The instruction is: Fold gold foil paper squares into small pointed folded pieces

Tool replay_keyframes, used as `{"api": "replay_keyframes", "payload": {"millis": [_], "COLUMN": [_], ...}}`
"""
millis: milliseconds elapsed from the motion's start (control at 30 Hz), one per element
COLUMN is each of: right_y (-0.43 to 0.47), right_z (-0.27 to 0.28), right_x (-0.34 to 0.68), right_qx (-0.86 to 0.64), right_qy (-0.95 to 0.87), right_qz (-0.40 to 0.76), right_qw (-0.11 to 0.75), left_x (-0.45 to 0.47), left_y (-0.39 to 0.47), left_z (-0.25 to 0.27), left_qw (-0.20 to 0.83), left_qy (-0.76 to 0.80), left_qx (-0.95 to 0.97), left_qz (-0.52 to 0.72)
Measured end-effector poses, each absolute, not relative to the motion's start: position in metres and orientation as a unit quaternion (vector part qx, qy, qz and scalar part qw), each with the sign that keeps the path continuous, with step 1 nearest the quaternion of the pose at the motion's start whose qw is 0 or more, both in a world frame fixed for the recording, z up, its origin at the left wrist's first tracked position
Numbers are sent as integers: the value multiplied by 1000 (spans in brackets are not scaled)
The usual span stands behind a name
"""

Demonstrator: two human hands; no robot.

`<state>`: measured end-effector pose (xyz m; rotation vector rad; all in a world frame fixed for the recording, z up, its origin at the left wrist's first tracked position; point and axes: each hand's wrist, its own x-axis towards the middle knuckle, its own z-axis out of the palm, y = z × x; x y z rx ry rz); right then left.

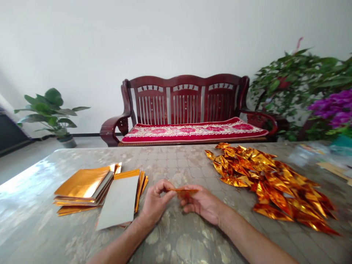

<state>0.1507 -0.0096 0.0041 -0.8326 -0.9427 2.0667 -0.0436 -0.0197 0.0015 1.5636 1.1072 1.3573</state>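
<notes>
A narrow folded piece of gold foil paper [183,190] is held between my two hands above the table. My left hand [158,200] pinches its left end between thumb and fingers. Around its right end my right hand [199,203] is closed, its fingers curled beneath the paper. To the left lie stacks of flat sheets: one stack of gold foil paper [82,182], and beside it a fanned stack with a grey-backed sheet [120,201] on top. A spread pile of folded gold foil pieces [264,176] with pointed ends lies to the right.
The table [176,234] has a patterned, glossy cover. Clear plastic bags [308,153] and a tan cardboard piece [334,170] lie at its far right. Behind it stand a dark red wooden bench [184,106], a potted plant [53,110] and purple flowers [334,108].
</notes>
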Motion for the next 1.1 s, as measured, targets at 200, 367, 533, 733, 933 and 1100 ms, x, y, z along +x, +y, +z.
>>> {"api": "replay_keyframes", "payload": {"millis": [200,367,533,733,933,1100], "right_y": [-3,-7,-8,-8,-14,-19], "right_z": [7,9,7,9,11,12], "right_x": [152,150,149,148,138,132], "right_qx": [-353,-387,-422,-435,-463,-464], "right_qy": [-430,-514,-561,-555,-537,-545], "right_qz": [601,501,436,432,450,462], "right_qw": [574,578,563,562,543,523], "left_x": [-46,-44,-44,-46,-40,-33], "left_y": [-15,-18,-19,-23,-34,-35], "left_z": [-3,-4,-11,-5,13,17], "left_qw": [406,436,421,279,31,-23], "left_qy": [487,472,467,499,472,465], "left_qx": [540,549,575,662,787,798], "left_qz": [553,535,524,485,396,383]}}
